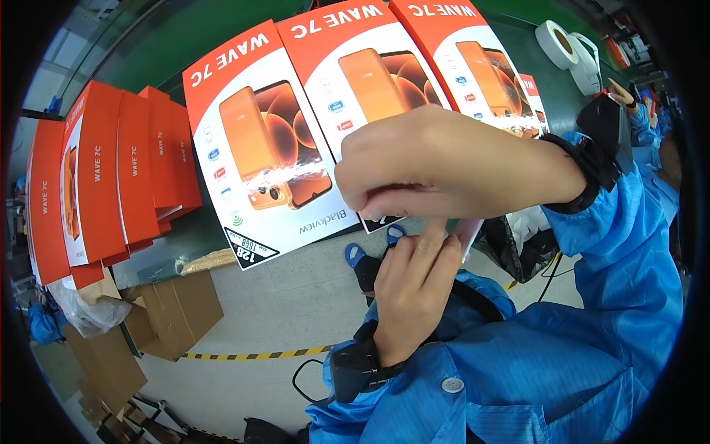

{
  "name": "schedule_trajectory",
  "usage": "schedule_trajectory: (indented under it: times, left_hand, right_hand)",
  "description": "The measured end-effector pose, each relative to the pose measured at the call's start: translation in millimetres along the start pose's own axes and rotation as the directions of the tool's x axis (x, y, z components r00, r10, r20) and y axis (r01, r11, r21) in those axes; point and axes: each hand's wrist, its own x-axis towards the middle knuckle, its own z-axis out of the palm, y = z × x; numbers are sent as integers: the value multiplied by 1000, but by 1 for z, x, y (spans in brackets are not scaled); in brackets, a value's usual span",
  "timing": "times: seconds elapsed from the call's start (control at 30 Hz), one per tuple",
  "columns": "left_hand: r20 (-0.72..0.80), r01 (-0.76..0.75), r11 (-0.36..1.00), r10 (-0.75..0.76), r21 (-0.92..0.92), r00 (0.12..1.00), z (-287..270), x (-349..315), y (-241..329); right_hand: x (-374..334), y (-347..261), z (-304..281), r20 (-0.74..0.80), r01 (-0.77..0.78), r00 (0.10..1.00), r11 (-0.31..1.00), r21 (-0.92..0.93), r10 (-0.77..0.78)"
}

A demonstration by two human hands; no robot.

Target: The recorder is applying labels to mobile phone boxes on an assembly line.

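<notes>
Three flat orange-and-white phone boxes lie side by side on the green table: a left box (274, 148), a middle box (318, 66) and a right box (473, 66). My right hand (414, 163) reaches across from the right, fingers curled in, over the lower part of the middle box; whatever its fingertips pinch is hidden. Just below it, my left hand (418, 281) is closed around a pale thing with a green patch (467, 235), mostly covered by the hands. Its kind cannot be made out. Both wrists wear black bands.
Several orange phone boxes (96, 170) stand stacked at the left. White tape rolls (558, 44) sit at the far right of the table (214, 33). Cardboard cartons (177, 314) stand below at the left, and a black bag (510, 248) is beside my right arm. Another person's hand (621, 92) shows at the right.
</notes>
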Motion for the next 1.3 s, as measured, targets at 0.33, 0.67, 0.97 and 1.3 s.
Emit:
schedule_trajectory:
  times: [0.33, 0.67, 0.97, 1.3]
  left_hand:
    - [27, 5, 1000, -5, 7, 1000, -1, 0, 1]
    - [-150, 172, 967, -201, -189, 968, -20, -5, 10]
    - [69, 437, 841, -439, -320, 896, -42, 0, 36]
    - [160, 442, 870, -415, -220, 896, -26, 7, 36]
  right_hand:
    - [-12, -14, 9, -188, -38, 981, 921, -388, -39]
    - [-17, -22, -4, -222, -269, 935, 961, 67, 277]
    - [-64, -56, 21, -312, 2, 939, 910, -416, -145]
    - [-98, -30, -17, -640, 260, 748, 811, 524, 174]
